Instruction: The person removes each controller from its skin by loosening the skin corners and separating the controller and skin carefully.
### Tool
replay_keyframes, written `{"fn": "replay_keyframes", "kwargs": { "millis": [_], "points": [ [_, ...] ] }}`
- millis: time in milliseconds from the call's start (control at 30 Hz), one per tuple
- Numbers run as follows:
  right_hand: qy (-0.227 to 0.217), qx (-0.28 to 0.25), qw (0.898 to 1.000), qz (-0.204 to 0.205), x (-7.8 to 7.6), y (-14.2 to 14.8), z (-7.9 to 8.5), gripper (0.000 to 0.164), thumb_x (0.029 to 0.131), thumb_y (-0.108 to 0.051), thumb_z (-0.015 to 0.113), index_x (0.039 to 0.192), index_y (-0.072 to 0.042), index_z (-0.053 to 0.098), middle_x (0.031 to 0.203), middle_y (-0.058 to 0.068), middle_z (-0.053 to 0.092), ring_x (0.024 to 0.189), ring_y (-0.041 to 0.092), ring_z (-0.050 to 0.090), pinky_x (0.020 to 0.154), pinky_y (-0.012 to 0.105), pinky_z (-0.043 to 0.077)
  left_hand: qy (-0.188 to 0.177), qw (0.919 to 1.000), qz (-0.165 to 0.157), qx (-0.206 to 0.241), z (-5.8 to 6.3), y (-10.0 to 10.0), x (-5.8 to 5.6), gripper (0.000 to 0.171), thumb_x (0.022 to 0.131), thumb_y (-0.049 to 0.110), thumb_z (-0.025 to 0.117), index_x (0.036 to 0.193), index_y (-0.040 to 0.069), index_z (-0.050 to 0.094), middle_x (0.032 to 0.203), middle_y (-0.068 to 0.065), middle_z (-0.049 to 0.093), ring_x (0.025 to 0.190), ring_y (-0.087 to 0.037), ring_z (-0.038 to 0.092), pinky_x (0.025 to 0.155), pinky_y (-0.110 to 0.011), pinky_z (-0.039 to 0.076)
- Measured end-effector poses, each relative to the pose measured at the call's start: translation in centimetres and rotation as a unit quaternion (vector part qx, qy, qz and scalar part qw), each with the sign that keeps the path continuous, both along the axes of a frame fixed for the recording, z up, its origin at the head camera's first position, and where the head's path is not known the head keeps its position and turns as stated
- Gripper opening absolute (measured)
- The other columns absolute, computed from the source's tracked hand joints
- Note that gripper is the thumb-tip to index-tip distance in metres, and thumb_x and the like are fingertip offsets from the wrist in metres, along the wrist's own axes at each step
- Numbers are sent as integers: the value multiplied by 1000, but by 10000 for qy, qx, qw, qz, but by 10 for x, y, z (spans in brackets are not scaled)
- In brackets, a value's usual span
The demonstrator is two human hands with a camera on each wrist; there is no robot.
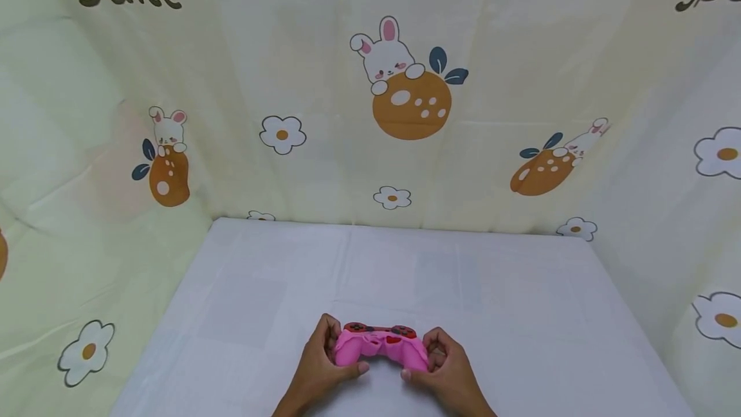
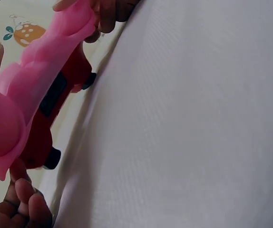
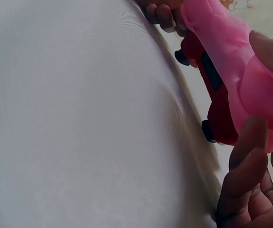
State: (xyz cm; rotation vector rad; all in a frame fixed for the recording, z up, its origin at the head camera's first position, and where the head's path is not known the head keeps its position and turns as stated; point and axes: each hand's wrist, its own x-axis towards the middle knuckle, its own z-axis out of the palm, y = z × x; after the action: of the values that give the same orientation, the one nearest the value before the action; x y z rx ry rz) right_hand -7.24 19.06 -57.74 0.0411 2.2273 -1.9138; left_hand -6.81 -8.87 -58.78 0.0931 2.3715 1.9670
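Note:
A red game controller [image 1: 379, 329] with black sticks is partly covered by a pink silicone sleeve [image 1: 350, 347], held low over the front of the table. My left hand [image 1: 318, 362] pinches the sleeve's left end, its thumb on the near side and fingers curled behind. At the other end my right hand [image 1: 454, 369] grips the sleeve in the same way. In the left wrist view the red controller [image 2: 74, 69] shows out of the pink sleeve [image 2: 36, 61], sticks facing the table. The right wrist view shows the red body [image 3: 219, 118] beside the sleeve [image 3: 231, 52].
A white cloth covers the table [image 1: 370, 269]. Cream curtains [image 1: 324, 69] printed with rabbits, oranges and flowers rise behind it and along both sides.

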Motion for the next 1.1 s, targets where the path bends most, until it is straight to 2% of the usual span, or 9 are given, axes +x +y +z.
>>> {"fn": "replay_keyframes", "kwargs": {
  "millis": [267,633,933,1100],
  "points": [
    [-47,-13,10000,-47,-1,-1,2,59,66,-6,100,106,-3,55,69,1,33,58,4,28,52,19,26,21,10000,64,27,1,1,-1,62,72,18,100,103,10,46,80,1,43,68,-3,42,58,-17,37],
    [-101,-4,9999,-129,0,-3,3,60,66,-7,100,105,-3,55,67,0,33,57,4,28,51,20,23,-28,9993,287,-250,1,1,-1,59,70,27,100,95,12,48,75,5,43,65,0,41,57,-16,35],
    [7,118,9999,-38,0,-1,-1,59,66,-9,101,103,-7,55,69,0,38,52,3,30,49,19,24,-58,9992,210,-342,0,1,1,57,71,31,100,89,13,48,71,7,43,63,0,41,56,-16,34],
    [-17,68,10000,16,0,1,-2,58,66,-8,100,102,-5,55,71,0,41,51,3,32,49,18,26,-65,9992,215,-320,0,2,2,57,72,30,99,88,12,47,70,8,43,62,1,40,55,-17,33]
  ]
}}
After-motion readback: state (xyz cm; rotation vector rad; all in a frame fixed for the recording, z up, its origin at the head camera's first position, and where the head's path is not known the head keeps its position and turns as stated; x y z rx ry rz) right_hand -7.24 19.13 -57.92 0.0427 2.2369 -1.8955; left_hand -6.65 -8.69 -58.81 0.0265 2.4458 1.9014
